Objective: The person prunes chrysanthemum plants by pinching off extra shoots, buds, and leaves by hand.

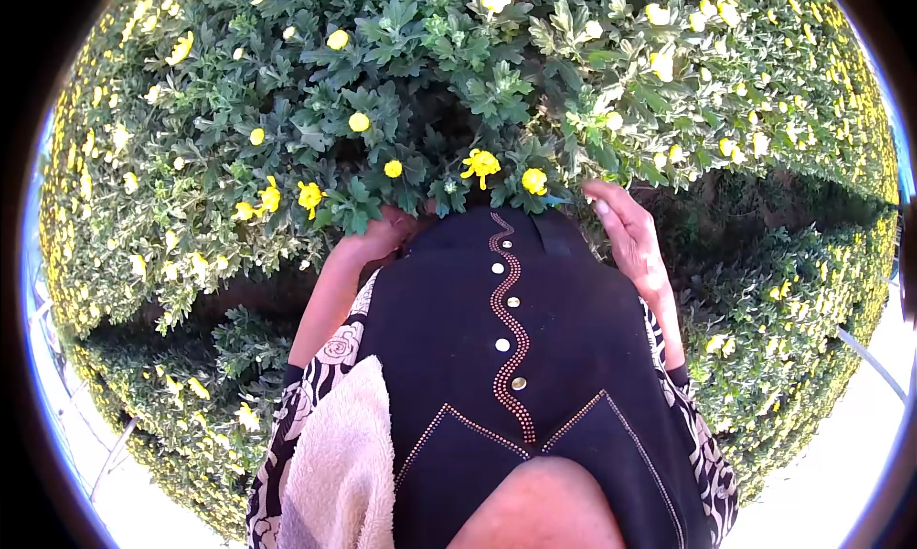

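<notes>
Yellow chrysanthemum flowers (480, 167) and green leaves (382, 109) fill the upper view. At the lower edge of the foliage, left of the dark garment (449, 301), is my left hand (382, 234), its fingertips hidden by leaves and the garment's edge. On the right, my right hand (623, 226) is raised beside the plants, thumb and index finger bent close together near the leaves. Whatever may lie between those fingers is too small to make out. A small blue strip (552, 200) shows between the garment and a yellow bloom, left of my right hand.
Dense flowering rows spread out on both sides, with dark furrows (755, 205) between them. A light fluffy cloth (339, 453) hangs at the lower left over a patterned sleeve (291, 425). Thin pale poles (871, 363) stand at the outer edges.
</notes>
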{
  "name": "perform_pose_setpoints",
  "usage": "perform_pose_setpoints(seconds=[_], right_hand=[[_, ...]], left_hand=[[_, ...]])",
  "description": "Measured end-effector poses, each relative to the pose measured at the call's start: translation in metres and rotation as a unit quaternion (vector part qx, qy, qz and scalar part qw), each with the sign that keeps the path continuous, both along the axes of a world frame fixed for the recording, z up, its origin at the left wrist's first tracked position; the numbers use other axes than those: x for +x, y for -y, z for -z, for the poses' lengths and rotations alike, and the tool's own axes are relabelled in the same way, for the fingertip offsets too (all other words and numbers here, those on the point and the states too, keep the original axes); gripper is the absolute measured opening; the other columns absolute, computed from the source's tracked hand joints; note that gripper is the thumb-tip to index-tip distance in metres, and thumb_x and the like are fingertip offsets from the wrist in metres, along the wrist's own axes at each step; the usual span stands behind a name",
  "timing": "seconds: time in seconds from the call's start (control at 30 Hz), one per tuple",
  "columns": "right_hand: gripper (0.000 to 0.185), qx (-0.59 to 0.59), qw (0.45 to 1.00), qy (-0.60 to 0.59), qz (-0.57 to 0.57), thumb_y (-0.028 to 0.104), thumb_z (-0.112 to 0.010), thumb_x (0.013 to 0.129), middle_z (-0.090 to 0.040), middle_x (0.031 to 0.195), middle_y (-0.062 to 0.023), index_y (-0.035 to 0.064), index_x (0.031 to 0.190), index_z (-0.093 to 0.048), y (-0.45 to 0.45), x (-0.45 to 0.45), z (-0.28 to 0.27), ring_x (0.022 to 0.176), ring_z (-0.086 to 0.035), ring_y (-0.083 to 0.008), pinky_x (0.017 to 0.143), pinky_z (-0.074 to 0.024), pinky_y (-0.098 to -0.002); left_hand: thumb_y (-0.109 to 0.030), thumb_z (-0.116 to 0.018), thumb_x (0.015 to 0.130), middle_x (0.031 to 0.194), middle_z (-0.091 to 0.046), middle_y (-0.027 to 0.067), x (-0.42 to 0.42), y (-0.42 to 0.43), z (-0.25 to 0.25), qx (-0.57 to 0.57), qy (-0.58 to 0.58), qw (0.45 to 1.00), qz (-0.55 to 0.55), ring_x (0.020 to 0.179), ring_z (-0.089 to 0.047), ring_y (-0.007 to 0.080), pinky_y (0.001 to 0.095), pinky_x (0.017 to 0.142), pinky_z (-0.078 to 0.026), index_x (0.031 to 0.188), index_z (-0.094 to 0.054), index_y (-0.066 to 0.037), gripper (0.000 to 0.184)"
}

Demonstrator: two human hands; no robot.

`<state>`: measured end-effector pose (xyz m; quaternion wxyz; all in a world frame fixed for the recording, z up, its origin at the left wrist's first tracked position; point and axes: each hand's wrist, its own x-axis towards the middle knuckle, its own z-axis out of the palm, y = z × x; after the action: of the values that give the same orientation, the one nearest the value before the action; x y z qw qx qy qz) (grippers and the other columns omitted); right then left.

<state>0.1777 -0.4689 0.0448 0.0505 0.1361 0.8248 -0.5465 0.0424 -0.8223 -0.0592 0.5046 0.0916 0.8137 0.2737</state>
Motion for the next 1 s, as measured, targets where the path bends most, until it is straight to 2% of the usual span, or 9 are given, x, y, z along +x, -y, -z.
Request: perform_pose_setpoints(seconds=[0.07, 0.17, 0.33, 0.4, 0.53, 0.67, 0.8, 0.93, 1.0], right_hand=[[0.032, -0.091, 0.994, -0.065, -0.011, 0.018, -0.046, 0.100, -0.061, 0.122, -0.0151, -0.0002, 0.124, -0.057, 0.008, -0.036, 0.021, 0.117, -0.056, -0.0236, 0.101, -0.0410, -0.0327], [0.036, -0.087, 0.985, -0.145, -0.022, 0.018, -0.048, 0.099, -0.061, 0.122, -0.0135, 0.0013, 0.130, -0.053, 0.024, -0.091, 0.046, 0.116, -0.056, -0.0221, 0.101, -0.0410, -0.0324], [0.033, -0.068, 0.996, -0.038, -0.037, 0.010, -0.059, 0.091, -0.062, 0.116, -0.0087, 0.0028, 0.124, -0.057, 0.037, -0.152, 0.085, 0.096, -0.061, -0.0159, 0.087, -0.0479, -0.0304], [0.030, -0.201, 0.977, -0.048, -0.053, -0.002, -0.066, 0.084, -0.064, 0.096, 0.0011, 0.0054, 0.113, -0.063, 0.043, -0.164, 0.098, 0.083, -0.056, -0.0058, 0.076, -0.0452, -0.0224], [0.014, -0.402, 0.915, -0.023, -0.024, 0.005, -0.067, 0.085, -0.066, 0.087, -0.0008, 0.0054, 0.099, -0.064, 0.051, -0.164, 0.116, 0.081, -0.060, -0.0080, 0.072, -0.0482, -0.0247], [0.006, -0.337, 0.931, 0.113, 0.088, 0.010, -0.065, 0.088, -0.068, 0.084, -0.0012, 0.0080, 0.094, -0.065, 0.040, -0.171, 0.120, 0.065, -0.063, -0.0106, 0.064, -0.0480, -0.0235], [0.015, 0.032, 0.991, 0.119, 0.044, 0.013, -0.063, 0.090, -0.066, 0.074, -0.0064, 0.0024, 0.099, -0.059, 0.018, -0.192, 0.188, 0.056, -0.063, -0.0119, 0.049, -0.0446, -0.0276], [0.019, -0.128, 0.979, 0.081, 0.137, 0.013, -0.063, 0.090, -0.065, 0.071, -0.0080, 0.0010, 0.103, -0.055, 0.008, -0.189, 0.178, 0.056, -0.063, -0.0117, 0.046, -0.0449, -0.0277], [0.023, -0.327, 0.927, 0.054, 0.175, 0.011, -0.065, 0.088, -0.064, 0.072, -0.0089, 0.0014, 0.106, -0.053, 0.008, -0.191, 0.150, 0.053, -0.062, -0.0121, 0.046, -0.0469, -0.0253]], left_hand=[[-0.025, -0.055, 0.094, 0.087, -0.069, 0.0045, -0.010, 0.001, -0.055, 0.114, 0.105, 0.986, -0.059, 0.079, -0.067, 0.0168, 0.0295, 0.067, -0.052, 0.096, -0.068, -0.003, 0.025], [-0.018, -0.052, 0.095, 0.083, -0.069, 0.0053, -0.018, -0.017, -0.126, 0.248, 0.019, 0.957, -0.147, 0.074, -0.067, 0.0131, 0.0221, 0.062, -0.051, 0.092, -0.066, -0.004, 0.020], [-0.010, -0.068, 0.085, 0.093, -0.067, 0.0056, -0.034, -0.081, -0.098, 0.286, -0.180, 0.908, -0.249, 0.075, -0.065, 0.0104, 0.0216, 0.055, -0.047, 0.121, -0.057, -0.005, 0.038], [-0.009, -0.072, 0.081, 0.099, -0.064, 0.0071, -0.034, -0.106, -0.079, 0.278, -0.251, 0.896, -0.240, 0.076, -0.063, 0.0091, 0.0218, 0.056, -0.046, 0.125, -0.054, -0.005, 0.048], [-0.016, -0.074, 0.077, 0.095, -0.062, 0.0086, -0.038, -0.130, -0.051, 0.277, -0.325, 0.870, -0.248, 0.082, -0.059, 0.0161, 0.0303, 0.073, -0.048, 0.105, -0.067, -0.002, 0.032], [-0.012, -0.067, 0.083, 0.089, -0.066, 0.0077, -0.034, -0.137, -0.048, 0.302, -0.365, 0.854, -0.216, 0.084, -0.060, 0.0141, 0.0272, 0.078, -0.047, 0.098, -0.066, 0.000, 0.018], [-0.004, -0.059, 0.090, 0.102, -0.068, 0.0042, -0.023, -0.133, -0.048, 0.351, -0.232, 0.880, -0.218, 0.095, -0.059, 0.0088, 0.0256, 0.088, -0.046, 0.101, -0.064, -0.001, 0.012], [-0.005, -0.060, 0.090, 0.103, -0.066, 0.0031, -0.030, -0.123, -0.057, 0.342, -0.200, 0.905, -0.153, 0.098, -0.057, 0.0079, 0.0259, 0.089, -0.045, 0.107, -0.061, -0.002, 0.017], [-0.009, -0.061, 0.089, 0.113, -0.062, 0.0021, -0.039, -0.117, -0.063, 0.367, -0.082, 0.908, -0.185, 0.102, -0.056, 0.0093, 0.0275, 0.091, -0.046, 0.117, -0.057, -0.005, 0.029]])
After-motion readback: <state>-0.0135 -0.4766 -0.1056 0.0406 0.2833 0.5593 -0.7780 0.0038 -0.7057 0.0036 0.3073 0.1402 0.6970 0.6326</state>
